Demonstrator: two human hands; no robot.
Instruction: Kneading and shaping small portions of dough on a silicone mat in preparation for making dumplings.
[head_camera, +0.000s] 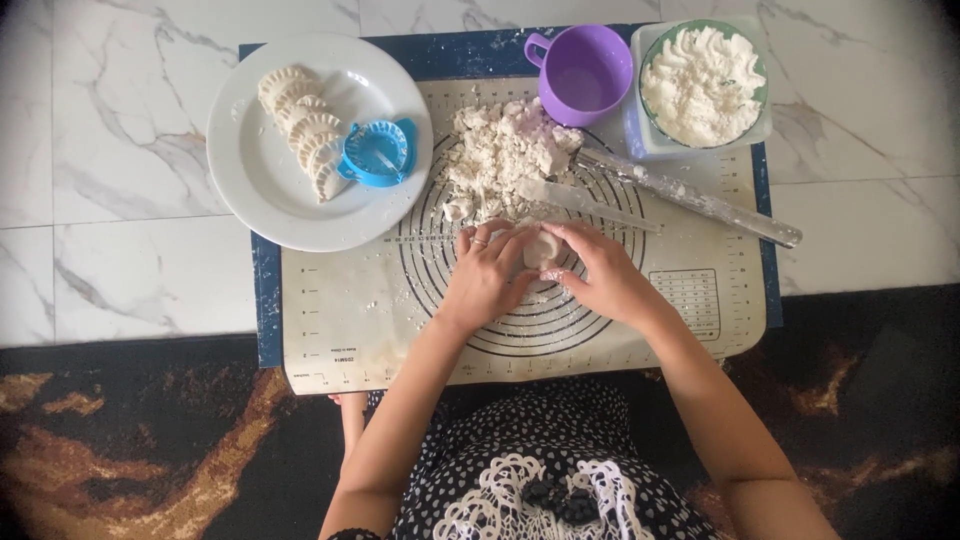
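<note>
Plate of dumplings (bowl, flour)

No packages, signs or screens show. The nearest to a label is a small printed table on the cream baking mat, a dark-lined rectangle at about four o'clock from the mat's ringed circles.

Marble floor; on it, dark rug, pastry mat
</note>
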